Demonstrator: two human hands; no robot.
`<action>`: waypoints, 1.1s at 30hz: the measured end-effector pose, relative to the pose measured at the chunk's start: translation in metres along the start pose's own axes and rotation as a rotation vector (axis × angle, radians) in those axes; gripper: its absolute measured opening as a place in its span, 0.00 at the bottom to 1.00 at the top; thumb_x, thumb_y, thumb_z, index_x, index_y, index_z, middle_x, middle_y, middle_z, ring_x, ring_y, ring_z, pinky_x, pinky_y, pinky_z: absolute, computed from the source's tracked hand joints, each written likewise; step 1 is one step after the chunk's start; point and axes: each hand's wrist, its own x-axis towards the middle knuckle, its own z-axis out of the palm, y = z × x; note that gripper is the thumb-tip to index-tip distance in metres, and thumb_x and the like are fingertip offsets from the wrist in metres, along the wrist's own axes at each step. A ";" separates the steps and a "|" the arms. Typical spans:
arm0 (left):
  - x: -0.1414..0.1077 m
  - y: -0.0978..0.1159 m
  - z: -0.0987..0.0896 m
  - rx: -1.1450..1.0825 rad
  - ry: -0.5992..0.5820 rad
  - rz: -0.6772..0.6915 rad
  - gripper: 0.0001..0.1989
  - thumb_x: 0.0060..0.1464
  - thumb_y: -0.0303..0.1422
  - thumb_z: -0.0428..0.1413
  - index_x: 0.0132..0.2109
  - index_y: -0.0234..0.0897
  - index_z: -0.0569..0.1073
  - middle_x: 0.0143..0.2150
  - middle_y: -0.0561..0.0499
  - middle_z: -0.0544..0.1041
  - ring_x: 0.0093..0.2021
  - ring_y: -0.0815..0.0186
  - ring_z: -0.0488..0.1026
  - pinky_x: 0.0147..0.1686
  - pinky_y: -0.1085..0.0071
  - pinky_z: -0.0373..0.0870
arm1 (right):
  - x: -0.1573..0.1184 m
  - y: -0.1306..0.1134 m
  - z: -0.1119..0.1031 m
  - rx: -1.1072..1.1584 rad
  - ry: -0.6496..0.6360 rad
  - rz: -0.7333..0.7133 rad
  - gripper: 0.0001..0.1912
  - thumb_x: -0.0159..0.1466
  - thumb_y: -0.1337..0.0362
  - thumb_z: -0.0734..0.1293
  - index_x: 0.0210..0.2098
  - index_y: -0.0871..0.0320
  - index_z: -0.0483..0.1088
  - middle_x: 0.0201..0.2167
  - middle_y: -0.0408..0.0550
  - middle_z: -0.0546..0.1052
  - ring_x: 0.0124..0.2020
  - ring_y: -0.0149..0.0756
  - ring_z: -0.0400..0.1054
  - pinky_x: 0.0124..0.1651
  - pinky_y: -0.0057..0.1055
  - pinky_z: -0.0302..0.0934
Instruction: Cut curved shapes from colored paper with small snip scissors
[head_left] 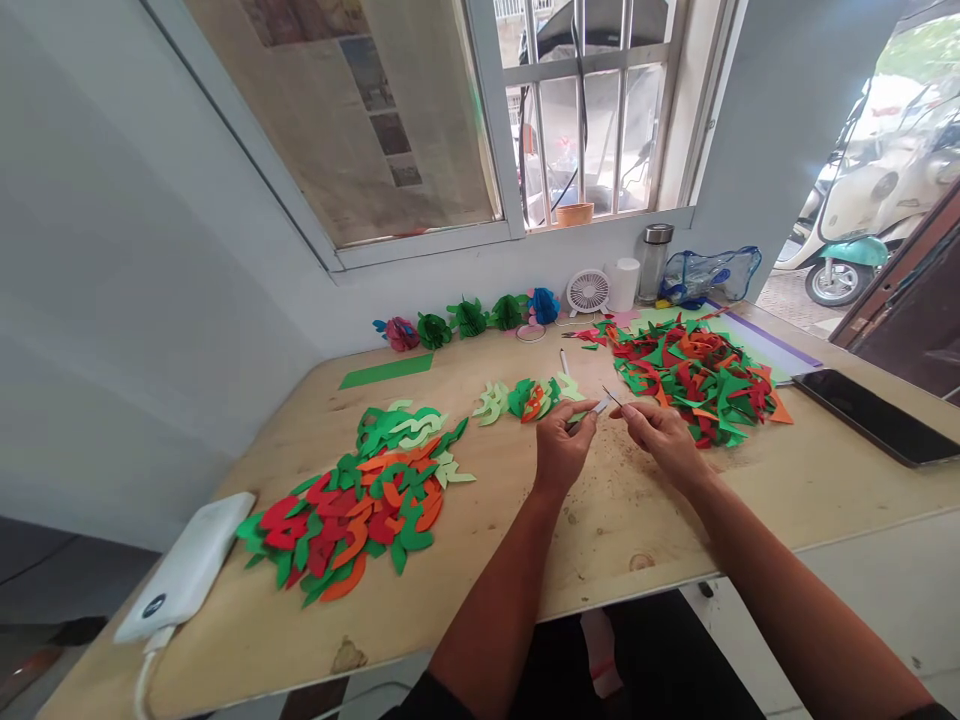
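Above the middle of the wooden table (480, 520), my left hand (562, 445) is closed on a small, light grey tool (600, 406), which may be a cutter. Close to its right, my right hand (664, 440) pinches a thin dark piece (612, 397) whose tip reaches up to the tool. What that piece is cannot be made out. Beyond my left hand lie pale green cutouts (492, 402) and a green and orange bundle (534, 398). A heap of red, green and orange scraps (697, 370) sits beyond my right hand.
Red, green and orange cutouts (360, 510) are piled at the left, near a white power bank (191, 565). A green strip (386, 371), folded paper ornaments (469, 317), a small fan (588, 292) and a glass bottle (655, 262) stand or lie toward the wall. A phone (877, 415) rests at the right.
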 end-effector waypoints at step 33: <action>0.001 -0.010 0.000 -0.043 0.050 -0.025 0.09 0.51 0.31 0.56 0.39 0.35 0.79 0.36 0.47 0.78 0.38 0.65 0.75 0.36 0.72 0.73 | -0.001 -0.012 0.003 -0.152 0.097 -0.059 0.23 0.62 0.47 0.58 0.29 0.60 0.72 0.17 0.40 0.61 0.20 0.29 0.54 0.23 0.27 0.48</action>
